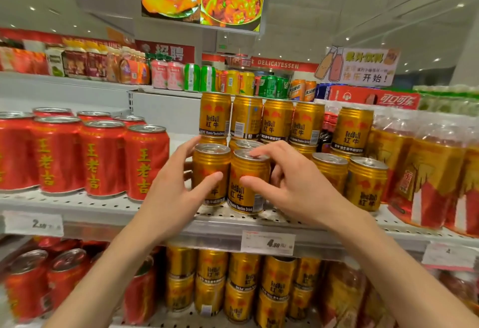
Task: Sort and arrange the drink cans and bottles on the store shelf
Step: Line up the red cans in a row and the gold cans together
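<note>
Gold Red Bull cans stand in two stacked layers on the white perforated middle shelf (103, 208). My left hand (176, 187) grips the front left gold can (207, 161), thumb across its front and fingers round its left side. My right hand (293, 187) holds the neighbouring gold can (246, 198), thumb on its front and fingertips on its lid. Both cans stand upright on the shelf, touching each other. The upper layer of gold cans (274, 120) sits just behind them, and two more single gold cans (365, 185) stand to the right.
Red herbal tea cans (103, 156) fill the shelf's left side, with a gap between them and the gold cans. Shrink-wrapped packs (427, 172) crowd the right. The lower shelf holds more gold cans (243, 276) and red cans (64, 273). A price tag (268, 242) hangs on the shelf edge.
</note>
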